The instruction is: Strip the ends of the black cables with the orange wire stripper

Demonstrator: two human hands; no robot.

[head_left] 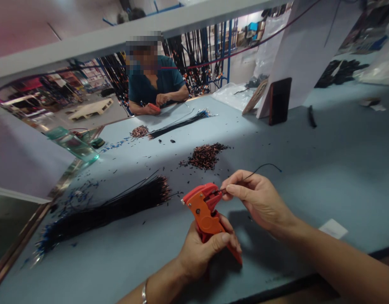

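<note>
An orange and red wire stripper [204, 213] is gripped in my left hand [207, 245], its jaws tilted up toward the right. My right hand [254, 196] pinches a thin black wire [260, 166] close to one end, and that end sits at the stripper's jaws. The wire's other end, with a small blue tip, curves out past my right hand. Left of the stripper lies a thick bundle of black wires [112, 207], copper showing at its right end and blue tips at its left. Beyond my hands is a pile of short black and copper scraps [207, 156].
Across the table a co-worker [156, 80] holds a red tool beside a smaller wire bundle [181, 123] and a scrap heap [139, 131]. A clear bottle [75, 145] lies at the left edge. A phone [279, 101] leans on a white post [311, 59].
</note>
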